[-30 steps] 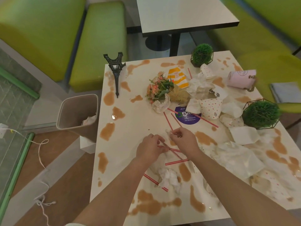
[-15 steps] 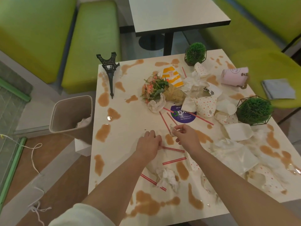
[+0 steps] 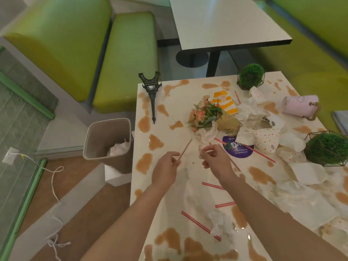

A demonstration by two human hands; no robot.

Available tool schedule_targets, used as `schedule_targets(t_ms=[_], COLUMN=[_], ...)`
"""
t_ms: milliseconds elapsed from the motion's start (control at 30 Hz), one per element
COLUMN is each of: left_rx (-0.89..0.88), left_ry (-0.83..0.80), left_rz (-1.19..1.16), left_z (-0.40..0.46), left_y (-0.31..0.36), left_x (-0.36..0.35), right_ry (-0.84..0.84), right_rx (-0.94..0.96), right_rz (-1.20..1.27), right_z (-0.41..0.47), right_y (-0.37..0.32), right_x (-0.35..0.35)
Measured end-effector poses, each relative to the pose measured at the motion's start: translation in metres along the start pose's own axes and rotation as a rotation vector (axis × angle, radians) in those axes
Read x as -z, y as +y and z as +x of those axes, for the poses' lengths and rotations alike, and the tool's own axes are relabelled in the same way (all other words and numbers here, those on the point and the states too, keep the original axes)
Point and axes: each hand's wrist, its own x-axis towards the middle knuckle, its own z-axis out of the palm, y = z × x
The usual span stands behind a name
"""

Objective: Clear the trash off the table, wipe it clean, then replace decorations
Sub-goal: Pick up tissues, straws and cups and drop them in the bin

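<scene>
- My left hand pinches a thin red-striped paper straw above the stained white table; my right hand pinches another straw.
- Beige plastic bin beside the table holds crumpled white tissue.
- Both hands were lower half a second ago, on the tabletop.

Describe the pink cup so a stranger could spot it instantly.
Start at the stained white table and go to its far right edge. There, behind the larger caged green ball plant, lies the pink cup. It alone is pink, tipped on its side.
</scene>
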Motion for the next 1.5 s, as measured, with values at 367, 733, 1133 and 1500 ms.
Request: schedule_targets(t_ms=[367, 733, 1133, 1500], left_rx=[0.220, 0.363, 0.272, 0.172], left_ry=[0.185, 0.163, 0.180, 0.036], left_rz=[-0.237, -0.021, 0.021, -0.052], left_z=[0.046, 0.116, 0.098, 0.028], left_y=[-0.076, -0.156, -0.160, -0.102], left_x=[0.139, 0.224, 0.227, 0.157], right_ry=[-0.200, -0.175, -0.289, -0.194], right_rx=[0.001, 0.088, 0.054, 0.027], right_rz=[-0.073, -0.295, -0.503, -0.249], right_z=[0.014, 0.054, 0.053, 0.001], right_y=[-0.040, -0.072, -0.058, -0.031], right_x=[-0.158, -0.302, -0.331, -0.212])
